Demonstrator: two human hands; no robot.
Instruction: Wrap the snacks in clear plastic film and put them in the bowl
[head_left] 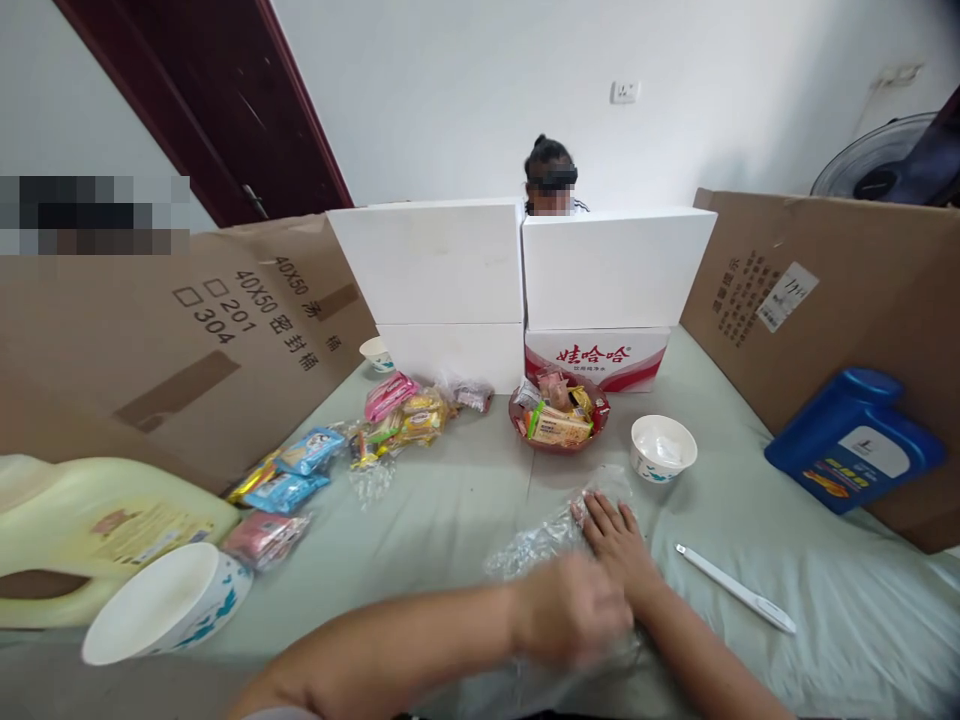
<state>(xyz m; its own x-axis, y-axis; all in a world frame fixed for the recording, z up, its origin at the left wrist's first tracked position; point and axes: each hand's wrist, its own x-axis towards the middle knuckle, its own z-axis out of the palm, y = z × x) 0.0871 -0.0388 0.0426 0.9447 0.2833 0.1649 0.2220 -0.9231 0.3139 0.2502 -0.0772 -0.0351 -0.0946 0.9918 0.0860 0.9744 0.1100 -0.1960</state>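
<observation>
Pressing flat on a clear plastic bag [540, 540], the right hand [619, 545] lay with fingers [600, 515] spread wide on the table [450, 500]. Motion blur hid the left hand [574, 610] over the bag's near end, so I cannot tell its fingers' state. A white pen [735, 588] lay just right, a small bowl [664, 448] beyond.

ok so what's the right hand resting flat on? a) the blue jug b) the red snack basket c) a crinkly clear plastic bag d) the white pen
c: the right hand lies palm down, fingers spread, on the clear plastic bag; the white pen lies apart to its right, the red snack basket sits farther back, and the blue jug leans at the cardboard wall.
</observation>
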